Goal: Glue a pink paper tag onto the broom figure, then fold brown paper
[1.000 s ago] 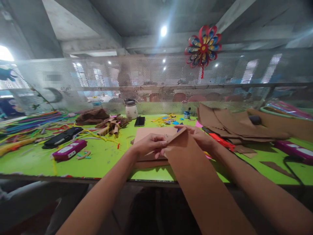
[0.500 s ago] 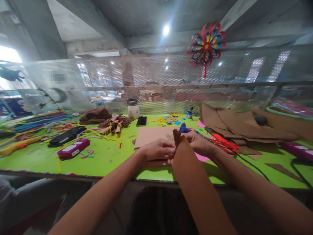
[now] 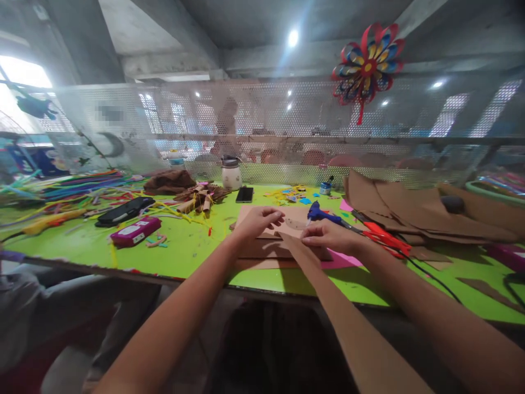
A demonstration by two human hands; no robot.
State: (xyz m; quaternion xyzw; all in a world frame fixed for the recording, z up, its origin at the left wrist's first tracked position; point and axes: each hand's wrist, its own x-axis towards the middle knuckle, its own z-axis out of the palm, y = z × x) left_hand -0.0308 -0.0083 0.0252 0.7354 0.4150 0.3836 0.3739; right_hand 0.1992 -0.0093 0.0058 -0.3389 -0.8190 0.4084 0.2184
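Note:
A long brown paper strip [image 3: 346, 320] runs from the middle of the table over its front edge and down toward me. My right hand [image 3: 330, 235] pinches the strip's edge close to its far end. Just left of that end, my left hand [image 3: 258, 221] hovers with fingers loosely bent and apart, holding nothing. Below both hands lie brown cardboard pieces [image 3: 264, 250], partly hidden by the hands and strip. Pink paper [image 3: 344, 260] shows under them on the right. Beyond my right hand lie a blue glue gun [image 3: 324, 214] and red-handled scissors [image 3: 385, 239].
Brown paper sheets [image 3: 394, 205] are piled at right. On the left are a purple box [image 3: 136, 231], a black case [image 3: 125, 211] and colourful pipe cleaners [image 3: 90, 183]. A phone [image 3: 245, 194] and a jar [image 3: 232, 174] stand farther back, before a perforated screen [image 3: 184, 120].
The strip's gathered upright end has come down and now lies lower and flatter over the cardboard. My left hand has let go and moved up and left. The view has shifted slightly.

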